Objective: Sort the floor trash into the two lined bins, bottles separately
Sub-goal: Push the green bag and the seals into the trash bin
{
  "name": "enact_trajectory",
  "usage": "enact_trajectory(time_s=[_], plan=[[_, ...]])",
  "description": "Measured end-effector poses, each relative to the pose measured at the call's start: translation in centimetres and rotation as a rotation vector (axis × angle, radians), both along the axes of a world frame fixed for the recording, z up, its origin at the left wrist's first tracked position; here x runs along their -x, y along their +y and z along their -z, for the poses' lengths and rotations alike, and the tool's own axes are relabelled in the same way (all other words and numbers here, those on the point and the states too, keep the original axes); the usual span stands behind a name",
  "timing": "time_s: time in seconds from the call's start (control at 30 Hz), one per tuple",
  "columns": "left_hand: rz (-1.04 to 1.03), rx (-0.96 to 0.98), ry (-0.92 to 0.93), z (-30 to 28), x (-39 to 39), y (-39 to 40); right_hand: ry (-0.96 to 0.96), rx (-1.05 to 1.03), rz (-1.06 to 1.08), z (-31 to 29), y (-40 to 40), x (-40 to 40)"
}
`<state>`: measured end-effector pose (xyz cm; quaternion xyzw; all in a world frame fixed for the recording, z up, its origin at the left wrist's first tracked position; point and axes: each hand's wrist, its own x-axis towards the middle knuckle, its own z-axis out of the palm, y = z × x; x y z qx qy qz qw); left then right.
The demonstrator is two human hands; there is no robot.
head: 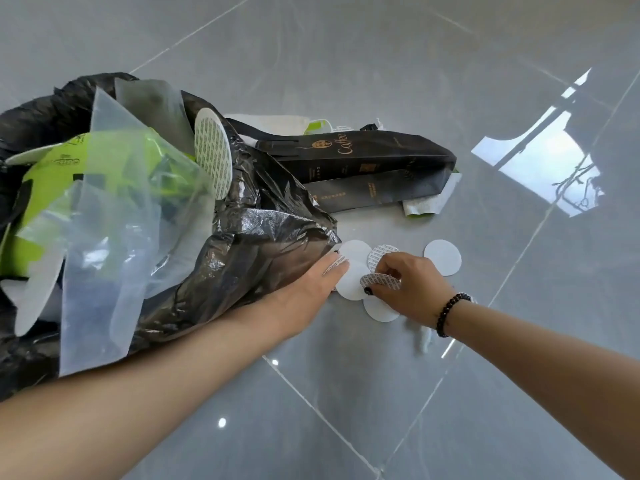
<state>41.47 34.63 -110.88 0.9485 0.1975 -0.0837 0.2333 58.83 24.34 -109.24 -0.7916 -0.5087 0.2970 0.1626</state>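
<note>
black bag (263, 237) blocks left, bare floor (381, 81) beyond

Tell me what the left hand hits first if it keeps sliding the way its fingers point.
Probably the white disc right at the left hand's fingertips; it already looks in contact. Beyond that lie more discs, though depth is hard to judge.

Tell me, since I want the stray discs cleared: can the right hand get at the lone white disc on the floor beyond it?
Probably yes: the lone white disc lies bare on the floor just past the right hand, uncovered.
</note>
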Motion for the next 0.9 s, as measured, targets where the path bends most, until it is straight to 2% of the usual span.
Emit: enact_trajectory(time_s=[0.07,0.1,0.17,0.3,0.37,0.47,0.6,0.73,0.9], plan=[[0.056,-0.126,-0.054,-1.4,0.3,-0.3,0.029,0.065,-0.025,-0.4,-0.4,-0.3],[0.015,-0.162,-0.057,-1.3,0.7,-0.5,0.053,0.117,-0.018,-0.6,-0.4,-0.5],[0.035,-0.252,-0.179,-0.2,2.5,-0.7,0.078,0.208,0.012,-0.8,-0.6,-0.5],[-0.037,-0.201,-0.312,-1.0,4.9,-1.6,0.118,0.191,-0.044,-1.3,-0.1,1.1],[-0.198,-0.11,-0.327,-1.5,6.0,-2.7,0.157,0.176,-0.11,-1.5,0.4,2.4],[-0.527,0.16,-0.303,-2.1,7.7,-4.9,0.069,0.285,-0.229,-1.0,0.8,4.3],[-0.893,0.518,-0.257,-2.7,9.4,-6.4,-0.006,0.306,-0.16,-0.3,0.8,5.7],[-1.062,0.667,-0.285,-3.4,10.7,-6.6,0.001,0.241,-0.178,-0.6,0.7,6.6],[-1.118,0.726,-0.324,-4.8,11.7,-7.0,-0.038,0.337,-0.243,-1.0,0.5,7.5]])
